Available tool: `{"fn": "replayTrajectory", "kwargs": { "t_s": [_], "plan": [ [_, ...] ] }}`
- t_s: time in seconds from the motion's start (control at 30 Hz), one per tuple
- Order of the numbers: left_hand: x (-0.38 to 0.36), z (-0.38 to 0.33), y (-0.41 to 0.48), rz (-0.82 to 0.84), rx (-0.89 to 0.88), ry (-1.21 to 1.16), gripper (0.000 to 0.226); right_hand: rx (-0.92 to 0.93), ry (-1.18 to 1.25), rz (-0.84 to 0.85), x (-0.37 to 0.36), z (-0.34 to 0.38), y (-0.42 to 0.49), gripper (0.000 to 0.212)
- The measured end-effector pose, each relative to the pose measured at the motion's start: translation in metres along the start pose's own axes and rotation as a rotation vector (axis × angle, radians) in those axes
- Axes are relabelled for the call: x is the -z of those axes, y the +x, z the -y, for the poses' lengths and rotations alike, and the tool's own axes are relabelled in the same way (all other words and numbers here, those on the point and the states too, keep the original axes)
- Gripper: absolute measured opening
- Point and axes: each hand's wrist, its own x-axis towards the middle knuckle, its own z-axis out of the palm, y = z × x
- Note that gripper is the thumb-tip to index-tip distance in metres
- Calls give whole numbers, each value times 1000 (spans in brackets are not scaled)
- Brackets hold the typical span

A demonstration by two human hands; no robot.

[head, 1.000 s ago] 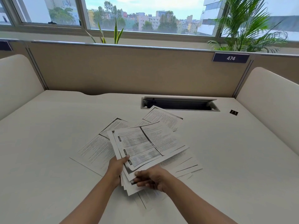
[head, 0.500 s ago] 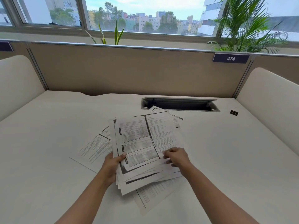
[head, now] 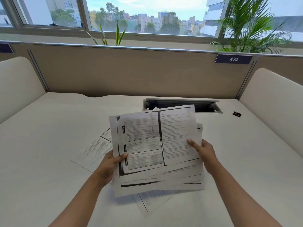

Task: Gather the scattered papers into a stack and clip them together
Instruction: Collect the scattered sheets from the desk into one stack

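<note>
1. Now we hold a sheaf of printed papers (head: 155, 145) raised above the white desk (head: 49, 145), its face tilted toward us and its edges uneven, with lower sheets showing below the top one.
2. Our left hand (head: 108, 167) grips the sheaf's left edge, the thumb pressed on the front near a black margin bar and the fingers hidden behind.
3. Our right hand (head: 205, 151) grips the right edge, the thumb flat on the printed text and the fingers curled out of sight behind the paper.
4. So the two hands are apart, one at each side of the sheaf, both clamped on it.
5. One loose sheet (head: 95, 149) lies flat on the desk to the left, partly hidden behind the sheaf and our left hand.
6. Another loose sheet (head: 150, 202) lies on the desk below the sheaf, its corner pointing toward us.
7. A black binder clip (head: 237, 114) sits on the desk at the far right, well apart from both hands, just beside the right end of the recessed cable tray (head: 205, 106).
8. Behind the desk stands a beige partition (head: 131, 72) with a plate reading 474 (head: 233, 59).
9. Beyond the partition, by the window, we see a palm plant (head: 249, 30) and a snake plant (head: 117, 35).
</note>
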Motion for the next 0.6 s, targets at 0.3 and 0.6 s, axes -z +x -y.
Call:
{"fn": "replayTrajectory", "kwargs": {
  "t_s": [0.3, 0.6],
  "plan": [
    [1, -23, 2, 50, -146, 2, 77, 200, 363, 30, 1, 15, -10, 55],
    [3, -40, 11, 4, -318, 128, 45, 350, 444, 17, 1, 27, -18, 16]
  ]
}}
